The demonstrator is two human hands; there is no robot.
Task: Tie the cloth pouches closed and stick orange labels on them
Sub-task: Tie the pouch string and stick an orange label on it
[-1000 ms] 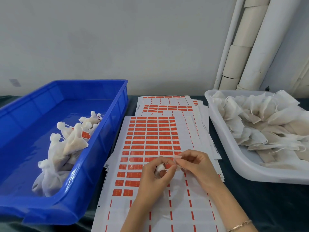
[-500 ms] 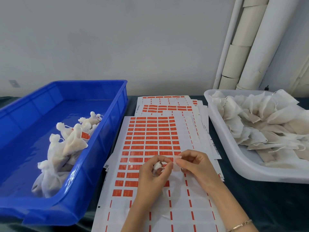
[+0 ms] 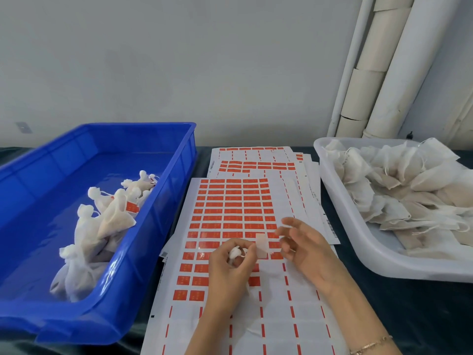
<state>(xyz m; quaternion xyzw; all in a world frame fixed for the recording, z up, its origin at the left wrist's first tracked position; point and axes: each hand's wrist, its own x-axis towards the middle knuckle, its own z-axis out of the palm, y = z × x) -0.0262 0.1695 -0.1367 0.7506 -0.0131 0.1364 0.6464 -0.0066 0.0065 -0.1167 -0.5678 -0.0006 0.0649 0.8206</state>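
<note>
My left hand (image 3: 227, 267) grips a small white cloth pouch (image 3: 235, 252), whose bunched top shows between the fingers. A pale label tab (image 3: 262, 245) sticks out from the pouch toward the right. My right hand (image 3: 304, 249) hovers just right of the tab with fingers loosely spread and holds nothing. Both hands are above the top sheet of orange labels (image 3: 230, 208), whose lower rows are mostly peeled off.
A blue bin (image 3: 163, 201) at left holds several tied pouches (image 3: 102, 221), one showing an orange label. A white tray (image 3: 340, 226) at right is heaped with untied pouches (image 3: 409, 185). More label sheets (image 3: 253, 162) lie behind. Dark cloth covers the table.
My right hand let go of the label and drew away to the right, its fingers opening. My left hand still holds the pouch in the same place.
</note>
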